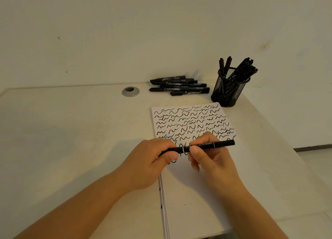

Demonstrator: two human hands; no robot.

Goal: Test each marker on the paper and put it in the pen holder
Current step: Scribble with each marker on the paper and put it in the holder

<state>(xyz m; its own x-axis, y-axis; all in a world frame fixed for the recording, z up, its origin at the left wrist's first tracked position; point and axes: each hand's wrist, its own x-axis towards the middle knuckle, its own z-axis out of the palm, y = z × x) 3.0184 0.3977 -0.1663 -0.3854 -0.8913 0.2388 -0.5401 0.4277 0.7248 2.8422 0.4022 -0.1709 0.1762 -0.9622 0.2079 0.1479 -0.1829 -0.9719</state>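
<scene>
Both hands hold one black marker (pixel 218 145) level above the paper (pixel 190 188). My left hand (pixel 152 163) grips its left end, thumb and fingers curled round it. My right hand (pixel 210 157) pinches the barrel near the middle, and the right end sticks out past the fingers. The upper half of the white paper is covered with black squiggles. A pile of several black markers (pixel 179 86) lies at the back of the desk. To its right stands the black mesh pen holder (pixel 228 89) with several markers upright in it.
A round grey cable grommet (pixel 130 91) sits in the desk left of the marker pile. The paper is the top of a thin stack. The desk's right edge (pixel 280 136) runs diagonally past the holder, with floor beyond. A wall rises behind.
</scene>
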